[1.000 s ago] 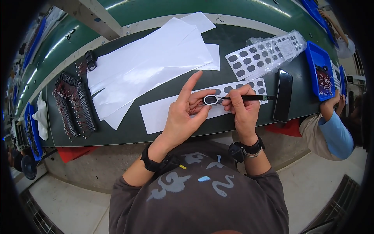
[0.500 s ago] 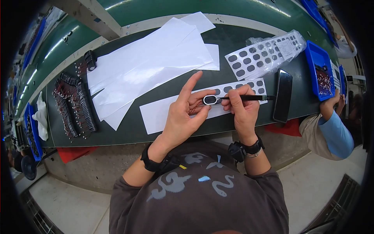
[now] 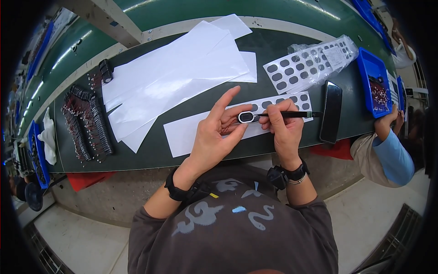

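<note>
My left hand (image 3: 212, 132) pinches a small oval part (image 3: 246, 117), dark in the middle with a white rim, between thumb and fingers. Its index finger points up and away from the part. In my right hand (image 3: 285, 130) is a pair of black tweezers (image 3: 294, 114), gripped like a pen, with the thin tip at the right edge of the oval part. Whether the tip touches the rim is too small to tell. Beneath both hands lies a white sheet of dark oval stickers (image 3: 299, 98), its left portion bare.
Several white sheets (image 3: 173, 68) overlap at the back. Wired black oval parts (image 3: 98, 123) stand in rows at left. More sticker sheets (image 3: 292, 73) in plastic, a dark phone (image 3: 331, 112) and a blue tray (image 3: 374, 82) are at right, beside another person's hand (image 3: 388, 118).
My left index finger has lowered slightly. The oval part and the tweezers stay in nearly the same place.
</note>
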